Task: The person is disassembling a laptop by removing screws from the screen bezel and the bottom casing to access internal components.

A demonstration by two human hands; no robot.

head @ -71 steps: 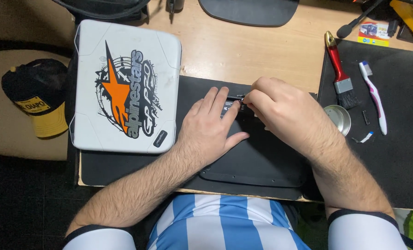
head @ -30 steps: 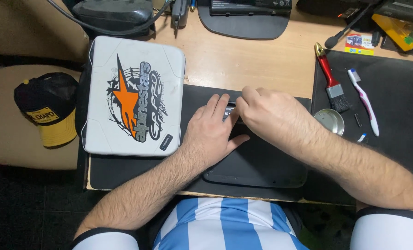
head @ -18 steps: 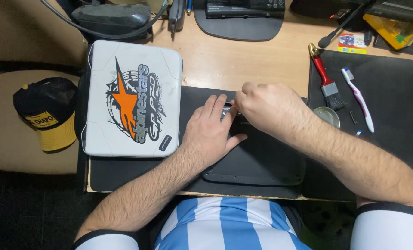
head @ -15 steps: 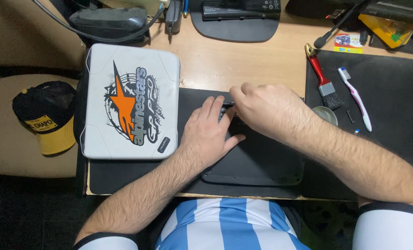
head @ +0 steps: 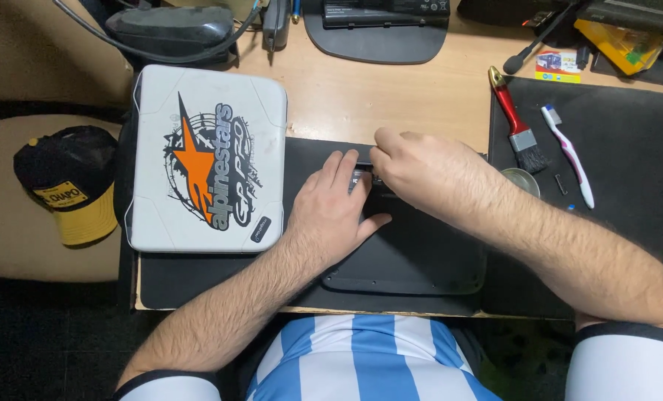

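Observation:
A black laptop base (head: pixel 420 260) lies bottom-up on a dark mat at the desk's near edge. My left hand (head: pixel 335 215) rests flat on it with the fingers spread, pressing down and holding nothing. My right hand (head: pixel 428 174) reaches in from the right. Its fingertips are pinched together at the base's far edge, just beyond my left fingertips, on a small dark object that is mostly hidden. A small greyish spot (head: pixel 359 178) shows between the two hands.
A white case with an orange star graphic (head: pixel 209 171) lies left of the base. A black-and-yellow cap (head: pixel 68 186) sits on a seat further left. To the right are a red-handled brush (head: pixel 517 122), a toothbrush (head: pixel 569 156), a round tin (head: pixel 522 180) and a black mat (head: pixel 628 186).
My right hand has slid slightly left along the base's far edge, its fingers still pinched. My left hand stays flat in place. The view has shifted a little.

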